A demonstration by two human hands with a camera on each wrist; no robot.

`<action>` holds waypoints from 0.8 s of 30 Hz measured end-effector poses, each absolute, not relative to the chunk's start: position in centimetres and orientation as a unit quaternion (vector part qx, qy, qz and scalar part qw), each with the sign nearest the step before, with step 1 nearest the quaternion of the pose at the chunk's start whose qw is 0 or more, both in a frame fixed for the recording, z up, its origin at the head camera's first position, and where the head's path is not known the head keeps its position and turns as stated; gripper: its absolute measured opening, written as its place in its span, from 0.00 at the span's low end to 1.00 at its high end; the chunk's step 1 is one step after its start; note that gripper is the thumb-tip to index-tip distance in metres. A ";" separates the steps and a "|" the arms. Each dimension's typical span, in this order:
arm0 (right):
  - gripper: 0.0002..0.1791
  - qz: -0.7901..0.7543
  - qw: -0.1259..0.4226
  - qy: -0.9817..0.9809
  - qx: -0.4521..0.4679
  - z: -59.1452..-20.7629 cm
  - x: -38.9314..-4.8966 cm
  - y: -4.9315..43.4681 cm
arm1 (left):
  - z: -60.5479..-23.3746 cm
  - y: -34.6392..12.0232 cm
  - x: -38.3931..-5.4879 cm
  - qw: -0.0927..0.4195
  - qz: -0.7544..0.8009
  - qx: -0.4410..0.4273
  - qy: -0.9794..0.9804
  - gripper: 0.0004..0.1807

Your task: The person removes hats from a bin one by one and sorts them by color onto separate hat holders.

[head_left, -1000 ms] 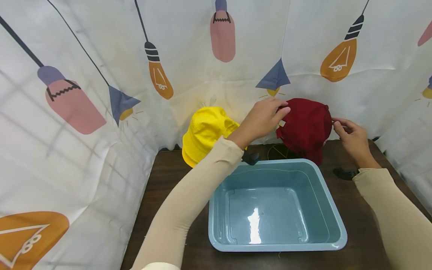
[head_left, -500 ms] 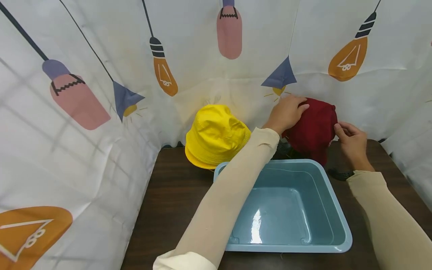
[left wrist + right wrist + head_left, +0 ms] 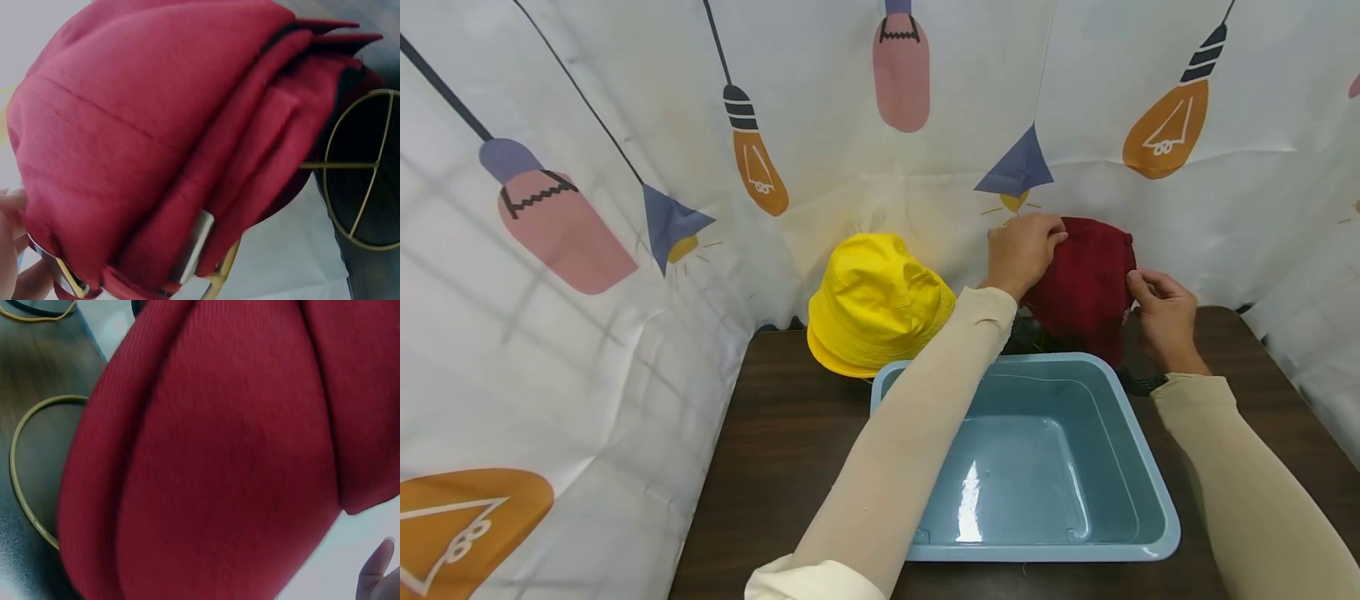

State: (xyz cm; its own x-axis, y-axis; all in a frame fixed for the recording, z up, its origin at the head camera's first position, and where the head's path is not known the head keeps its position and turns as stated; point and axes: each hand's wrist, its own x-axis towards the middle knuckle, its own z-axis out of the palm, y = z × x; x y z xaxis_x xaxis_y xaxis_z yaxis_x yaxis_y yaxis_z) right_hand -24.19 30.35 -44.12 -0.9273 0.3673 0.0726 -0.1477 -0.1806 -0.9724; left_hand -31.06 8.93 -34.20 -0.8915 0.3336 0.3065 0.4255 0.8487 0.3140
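Note:
A dark red cap [image 3: 1088,279] sits on a thin gold wire stand [image 3: 354,242] at the back of the table, behind a blue basin. My left hand [image 3: 1022,252] grips the cap's upper left edge, its fingers partly hidden behind the fabric. In the left wrist view, fingertips hold the cloth by a strap with a metal buckle [image 3: 194,247]. On the other side, my right hand [image 3: 1167,315] pinches the cap's right edge between thumb and fingers. Red fabric fills most of the right wrist view, with a fingertip at the lower right.
The light blue plastic basin [image 3: 1150,467] stands in front of the cap. A yellow bucket hat [image 3: 876,304] is at the back left, beside my left forearm. The dark wooden table [image 3: 775,467] meets a white curtain [image 3: 820,100] printed with lamps.
My left hand has shifted right onto the cap's upper left edge and taken hold of it. My right hand has closed in on the right edge. The yellow hat is less covered.

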 end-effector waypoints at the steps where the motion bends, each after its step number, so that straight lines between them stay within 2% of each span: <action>1: 0.10 0.762 0.166 -0.620 -0.091 -44.2 -24.2 30.3 | -34.3 8.8 -31.1 0.134 -0.183 -0.198 -0.954 0.09; 8: 0.06 0.736 0.145 -0.647 -0.134 -45.7 -24.4 30.8 | -35.0 8.0 -31.4 0.169 -0.172 -0.206 -0.948 0.10; 16: 0.10 0.733 0.128 -0.650 -0.153 -47.4 -24.7 31.1 | -34.9 8.2 -31.1 0.174 -0.151 -0.211 -0.950 0.10; 19: 0.11 0.733 0.130 -0.657 -0.121 -46.8 -24.1 31.1 | -34.6 8.4 -30.9 0.147 -0.138 -0.207 -0.957 0.11; 24: 0.24 0.668 0.133 -0.729 -0.070 -45.0 -23.2 31.6 | -32.4 8.3 -29.3 0.060 -0.112 -0.206 -0.970 0.17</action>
